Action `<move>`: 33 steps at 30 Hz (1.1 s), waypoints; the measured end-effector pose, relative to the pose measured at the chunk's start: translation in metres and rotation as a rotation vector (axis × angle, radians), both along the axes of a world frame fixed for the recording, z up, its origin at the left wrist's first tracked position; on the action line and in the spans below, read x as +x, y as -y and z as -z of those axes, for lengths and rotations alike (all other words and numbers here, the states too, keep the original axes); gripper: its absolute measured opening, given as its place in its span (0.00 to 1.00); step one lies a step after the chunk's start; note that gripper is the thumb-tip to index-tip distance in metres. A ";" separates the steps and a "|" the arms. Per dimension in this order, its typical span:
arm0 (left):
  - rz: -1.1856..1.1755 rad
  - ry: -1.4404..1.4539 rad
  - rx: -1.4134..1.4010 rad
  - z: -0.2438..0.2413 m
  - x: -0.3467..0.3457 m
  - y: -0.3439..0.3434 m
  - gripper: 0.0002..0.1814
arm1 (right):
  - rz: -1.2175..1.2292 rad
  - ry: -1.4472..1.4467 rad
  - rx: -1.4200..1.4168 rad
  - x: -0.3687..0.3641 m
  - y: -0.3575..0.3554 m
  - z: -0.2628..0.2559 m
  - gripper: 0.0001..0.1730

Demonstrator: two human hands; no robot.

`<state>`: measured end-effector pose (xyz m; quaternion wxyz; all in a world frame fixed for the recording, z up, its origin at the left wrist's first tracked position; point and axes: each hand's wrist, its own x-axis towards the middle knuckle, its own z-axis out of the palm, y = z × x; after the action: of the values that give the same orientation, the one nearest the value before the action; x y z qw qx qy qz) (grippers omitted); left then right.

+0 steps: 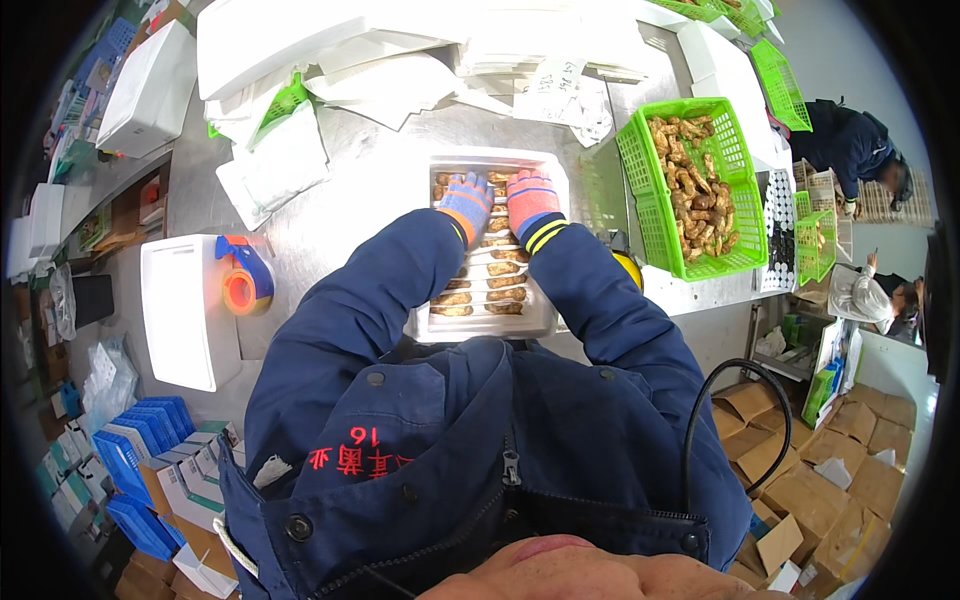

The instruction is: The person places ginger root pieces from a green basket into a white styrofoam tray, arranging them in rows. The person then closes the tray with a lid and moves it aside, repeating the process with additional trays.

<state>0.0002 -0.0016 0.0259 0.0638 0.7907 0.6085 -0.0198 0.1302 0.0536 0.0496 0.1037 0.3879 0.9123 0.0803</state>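
Observation:
A white foam box (487, 325) stands lengthwise before me on the metal table, with brown mushrooms (505, 281) laid in two columns, white strips between the rows. My left hand (467, 202), in a blue and orange knitted glove, lies flat over the far part of the left column. Over the far part of the right column rests my right hand (533, 196), in a pink and blue glove. Both hands touch the contents, and their fingertips point away from me. Whether either hand grips a mushroom is hidden beneath the gloves.
To the right, a green plastic basket (664, 217) holds loose mushrooms. A tape dispenser (247, 277) lies at the left beside a white foam lid or box (187, 311). White paper sheets (390, 86) cover the back. Two other people are at far right.

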 end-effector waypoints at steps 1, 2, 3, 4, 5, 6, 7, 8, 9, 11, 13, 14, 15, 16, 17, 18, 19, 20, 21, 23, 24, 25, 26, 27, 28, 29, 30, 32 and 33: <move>-0.002 -0.015 -0.001 -0.001 0.000 0.001 0.20 | -0.020 0.031 0.037 0.000 0.000 0.000 0.14; -0.005 -0.008 -0.001 -0.001 -0.001 0.002 0.21 | -0.040 0.061 0.073 -0.001 0.001 0.000 0.15; -0.008 0.000 0.000 0.000 0.000 0.002 0.22 | -0.041 0.061 0.087 -0.001 0.001 0.000 0.15; -0.006 0.018 0.013 0.004 0.000 0.002 0.22 | -0.042 0.062 0.100 -0.002 0.001 0.000 0.16; -0.005 0.036 0.026 0.007 0.000 0.002 0.23 | -0.044 0.062 0.114 -0.002 0.001 0.000 0.16; 0.012 0.047 0.009 0.005 -0.001 0.001 0.23 | 0.009 0.055 0.049 -0.003 0.001 0.001 0.14; 0.029 0.058 -0.009 0.002 -0.001 0.000 0.23 | 0.008 0.049 0.026 -0.002 0.000 0.001 0.14; 0.035 0.054 -0.041 0.000 0.000 0.000 0.22 | 0.006 0.044 0.001 -0.002 -0.001 0.001 0.14; 0.031 0.056 -0.051 -0.001 0.000 0.000 0.21 | 0.002 0.037 -0.023 -0.002 -0.002 0.003 0.13; 0.033 0.046 -0.038 -0.001 -0.001 0.000 0.19 | -0.016 -0.039 0.032 0.001 -0.004 0.013 0.13; 0.060 0.019 -0.023 0.002 -0.001 0.001 0.19 | -0.037 -0.064 0.078 0.001 -0.006 0.015 0.12; 0.075 0.005 -0.015 0.004 -0.002 0.001 0.19 | -0.030 -0.073 0.057 0.001 -0.007 0.015 0.12; 0.102 -0.031 0.040 0.007 -0.002 0.001 0.20 | -0.026 -0.048 0.092 -0.001 -0.006 0.015 0.11; 0.099 -0.014 0.031 0.010 -0.002 0.001 0.19 | -0.024 -0.036 0.075 -0.003 -0.007 0.019 0.11; 0.096 0.002 0.022 0.013 -0.002 0.000 0.18 | -0.021 -0.023 0.057 -0.005 -0.008 0.024 0.11; 0.094 -0.005 0.012 0.014 -0.002 0.000 0.18 | 0.006 0.007 0.035 -0.010 -0.005 0.018 0.12; 0.091 -0.011 0.001 0.014 -0.003 0.000 0.18 | -0.005 0.010 0.042 -0.009 -0.004 0.015 0.12; 0.099 -0.009 0.019 0.014 -0.003 0.001 0.17 | -0.017 0.013 0.049 -0.006 -0.003 0.012 0.12; 0.098 -0.040 -0.021 0.008 0.000 0.002 0.19 | -0.027 0.019 0.054 -0.002 -0.001 0.011 0.13; 0.092 -0.035 -0.055 0.005 0.000 -0.001 0.19 | -0.016 0.032 0.017 0.000 0.000 0.013 0.14; 0.088 -0.031 -0.040 0.006 -0.001 -0.001 0.19 | -0.020 0.071 0.012 -0.003 -0.002 0.016 0.14; 0.085 -0.027 -0.026 0.006 -0.002 -0.001 0.19 | -0.024 0.110 0.006 -0.005 -0.003 0.020 0.15; 0.081 -0.028 -0.020 0.006 0.000 -0.001 0.19 | -0.034 0.191 0.068 -0.007 0.000 0.023 0.16; 0.076 -0.031 -0.014 0.005 0.001 -0.001 0.20 | -0.070 0.227 0.197 -0.008 0.004 0.025 0.18; 0.076 -0.029 -0.025 0.005 0.000 0.000 0.20 | -0.068 0.240 0.164 -0.010 0.004 0.026 0.18; 0.076 -0.027 -0.035 0.004 0.000 0.001 0.20 | -0.067 0.253 0.130 -0.011 0.004 0.028 0.19; 0.059 -0.012 -0.062 0.001 -0.001 0.000 0.21 | -0.044 0.275 0.058 -0.015 0.002 0.021 0.19; 0.062 0.033 -0.070 -0.005 -0.003 0.002 0.22 | -0.081 0.213 0.037 -0.009 0.002 0.021 0.19; 0.068 0.057 -0.076 -0.008 -0.005 0.005 0.22 | -0.096 0.184 0.023 -0.006 0.004 0.023 0.19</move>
<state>-0.0044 -0.0062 0.0340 0.1106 0.8083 0.5779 -0.0226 0.1244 0.0494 0.0268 0.1785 0.3361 0.9154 0.1311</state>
